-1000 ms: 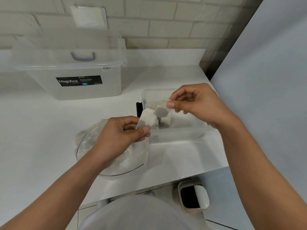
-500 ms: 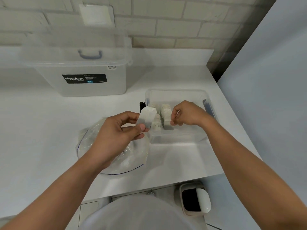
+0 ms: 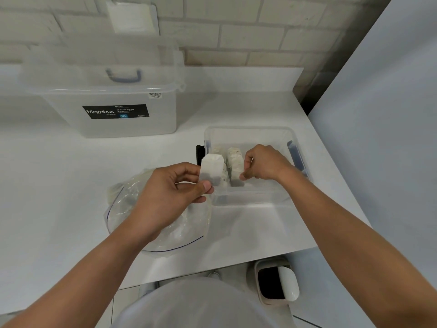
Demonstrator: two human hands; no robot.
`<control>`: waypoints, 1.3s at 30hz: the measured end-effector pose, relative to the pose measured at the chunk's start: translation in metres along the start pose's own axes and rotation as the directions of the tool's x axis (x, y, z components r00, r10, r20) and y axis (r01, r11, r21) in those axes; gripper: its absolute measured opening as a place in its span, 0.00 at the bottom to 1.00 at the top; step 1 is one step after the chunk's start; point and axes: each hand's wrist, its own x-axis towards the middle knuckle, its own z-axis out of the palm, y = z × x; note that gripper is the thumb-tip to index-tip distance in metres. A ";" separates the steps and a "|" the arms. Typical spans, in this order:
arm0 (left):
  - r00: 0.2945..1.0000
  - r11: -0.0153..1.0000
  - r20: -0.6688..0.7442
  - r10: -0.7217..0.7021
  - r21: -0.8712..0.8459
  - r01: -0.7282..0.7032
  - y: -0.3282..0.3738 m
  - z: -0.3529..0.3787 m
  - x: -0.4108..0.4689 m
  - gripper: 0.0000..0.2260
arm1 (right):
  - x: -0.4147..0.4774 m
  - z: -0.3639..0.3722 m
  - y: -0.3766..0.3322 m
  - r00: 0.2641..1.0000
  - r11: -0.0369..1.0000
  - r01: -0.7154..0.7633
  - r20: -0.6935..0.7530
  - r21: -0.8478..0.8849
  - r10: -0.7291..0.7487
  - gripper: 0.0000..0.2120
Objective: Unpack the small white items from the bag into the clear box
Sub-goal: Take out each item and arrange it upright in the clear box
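Pinched between the thumb and forefinger of my left hand (image 3: 175,188) is one white sachet (image 3: 211,171), held upright just over the near left corner of the clear box (image 3: 248,130). My right hand (image 3: 264,165) is down inside the box, fingers curled, nipping a second sachet (image 3: 236,179) at the near end of the row (image 3: 234,155) standing there. To do this well I should seat that one snug and upright against its neighbours before letting go, then pass the left one across rather than drop it, so the row does not topple. More seem to lie in the zip bag (image 3: 165,233) under my left wrist, on the white counter (image 3: 59,185)
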 end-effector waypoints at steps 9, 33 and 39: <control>0.997 0.974 0.017 0.071 0.217 -0.073 0.000 0.006 0.002 0.06 | -0.087 -0.056 -0.024 0.948 0.861 0.309 -0.204 0.403 -0.244 0.10; 0.814 0.345 0.272 0.513 0.803 -0.486 -0.017 0.024 0.010 0.05 | -0.027 -0.030 0.005 0.962 0.961 0.271 -0.029 0.053 -0.270 0.06; 0.823 0.346 0.258 0.506 0.813 -0.468 -0.020 0.025 0.011 0.05 | -0.004 -0.007 -0.001 0.970 0.969 0.242 0.040 -0.038 -0.241 0.07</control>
